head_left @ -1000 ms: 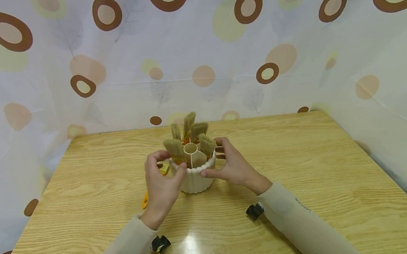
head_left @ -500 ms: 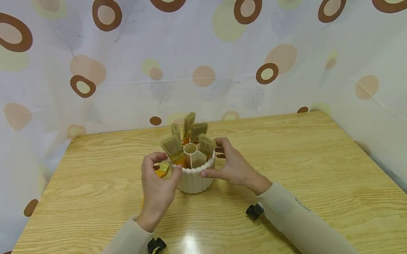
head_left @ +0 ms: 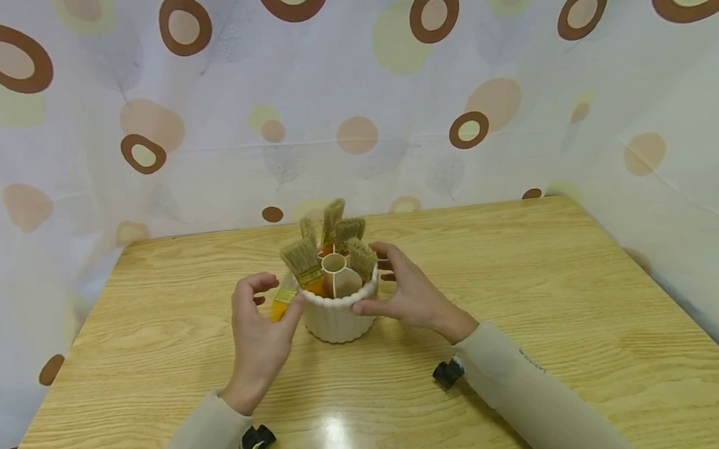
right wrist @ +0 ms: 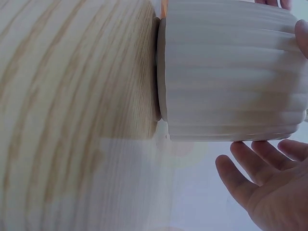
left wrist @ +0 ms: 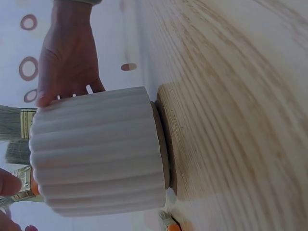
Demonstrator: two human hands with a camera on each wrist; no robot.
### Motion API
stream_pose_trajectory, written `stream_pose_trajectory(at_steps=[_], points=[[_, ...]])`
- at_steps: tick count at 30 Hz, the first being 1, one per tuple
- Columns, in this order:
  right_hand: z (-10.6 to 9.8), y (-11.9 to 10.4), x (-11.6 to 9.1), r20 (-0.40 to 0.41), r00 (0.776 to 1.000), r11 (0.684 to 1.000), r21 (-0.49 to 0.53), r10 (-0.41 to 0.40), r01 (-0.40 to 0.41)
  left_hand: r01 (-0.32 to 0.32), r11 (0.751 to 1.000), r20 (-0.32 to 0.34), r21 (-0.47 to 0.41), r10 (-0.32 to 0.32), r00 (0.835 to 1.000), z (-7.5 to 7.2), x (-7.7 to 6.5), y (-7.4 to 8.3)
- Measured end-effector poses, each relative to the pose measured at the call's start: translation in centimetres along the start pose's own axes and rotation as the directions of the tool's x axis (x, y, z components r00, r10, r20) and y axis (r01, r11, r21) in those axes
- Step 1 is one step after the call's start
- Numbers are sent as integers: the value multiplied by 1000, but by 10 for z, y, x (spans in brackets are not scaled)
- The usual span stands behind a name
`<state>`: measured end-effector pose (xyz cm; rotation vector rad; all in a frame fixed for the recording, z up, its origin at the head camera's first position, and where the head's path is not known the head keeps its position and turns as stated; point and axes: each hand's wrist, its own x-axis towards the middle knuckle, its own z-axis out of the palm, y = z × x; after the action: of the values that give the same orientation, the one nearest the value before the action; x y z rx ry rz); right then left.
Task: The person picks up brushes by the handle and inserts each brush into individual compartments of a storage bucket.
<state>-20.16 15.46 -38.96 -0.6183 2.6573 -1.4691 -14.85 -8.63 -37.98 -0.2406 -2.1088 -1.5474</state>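
Observation:
A cream ribbed brush holder [head_left: 340, 319] with inner dividers and a central tube stands on the table. Several paintbrushes stand in it bristles up, the nearest a flat paintbrush [head_left: 301, 259] at the left rim. My right hand [head_left: 414, 298] grips the holder's right side, thumb at the front and fingers behind. To the left, my left hand [head_left: 260, 340] has loosely bent fingers and holds nothing; its thumb is close to the rim. In the right wrist view the left hand [right wrist: 276, 185] is beside the holder's wall; contact is hard to tell.
A loose paintbrush [head_left: 283, 304] with an orange handle lies on the table left of the holder, partly behind the left hand. The wooden table [head_left: 531, 274] reaches back to a patterned cloth [head_left: 399, 92].
My left hand has drawn away to the left from the holder. The front left paintbrush tilts more to the left. The right hand has stayed on the holder.

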Motion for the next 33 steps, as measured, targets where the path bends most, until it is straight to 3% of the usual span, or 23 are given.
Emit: stream_pose_trajectory(at_steps=[23,33], points=[[1,-3,0,-1,1000,1000,22,6,-6,-14,996,16,93,13,1000,-19,9,-14],[2,-3,-1,-7,1000,1000,25,4,-4,60,988,48,142,-68,997,-25,17,-18]])
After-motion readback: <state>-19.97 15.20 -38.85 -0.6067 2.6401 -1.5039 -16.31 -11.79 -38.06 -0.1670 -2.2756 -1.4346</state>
